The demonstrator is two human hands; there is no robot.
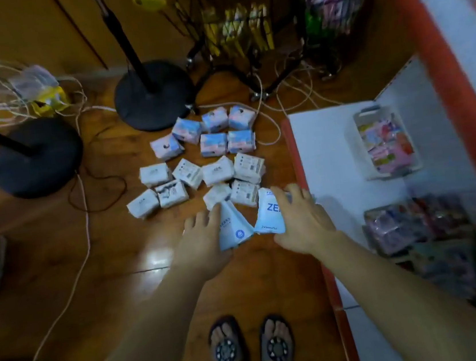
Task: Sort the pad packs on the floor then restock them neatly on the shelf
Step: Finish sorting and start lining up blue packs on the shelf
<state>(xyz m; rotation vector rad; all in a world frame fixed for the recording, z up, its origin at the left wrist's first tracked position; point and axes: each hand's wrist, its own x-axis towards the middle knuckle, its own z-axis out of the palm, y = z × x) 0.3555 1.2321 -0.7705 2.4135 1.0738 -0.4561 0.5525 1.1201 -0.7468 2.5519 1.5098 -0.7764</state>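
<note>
Far left on the wooden floor (61,262) there's a tangle of pale cords (10,97) and 2 black round stand bases (36,157), the second base (154,93) a bit further back. Behind that are wire baskets (245,29) with yellow and pink packets in them, pretty blurry.

Middle of the floor is where the pad packs are laid out in groups. At the back, 6 pink and blue packs (212,132) sit close together. Nearer to the person, a bunch of white packs (201,182) lie in loose rows, some touching each other.

Now the hands. The left hand (201,244) has its grip closed around a light blue pack (232,226), thumb side against the pack, held just above the floor near the closest white ones. The right hand (301,220) is grasping a second light blue pack (269,212) with big blue lettering, fingers curled over its top edge. The 2 blue packs nearly touch at their lower corners.

Below the arms you can see 2 feet in dark sandals (252,352).

Right side is the shelf (331,145), white with an orange-red edge, holding a clear bin (385,144) of colourful packets and, closer in, a stack of pinkish packs (416,224).
</note>
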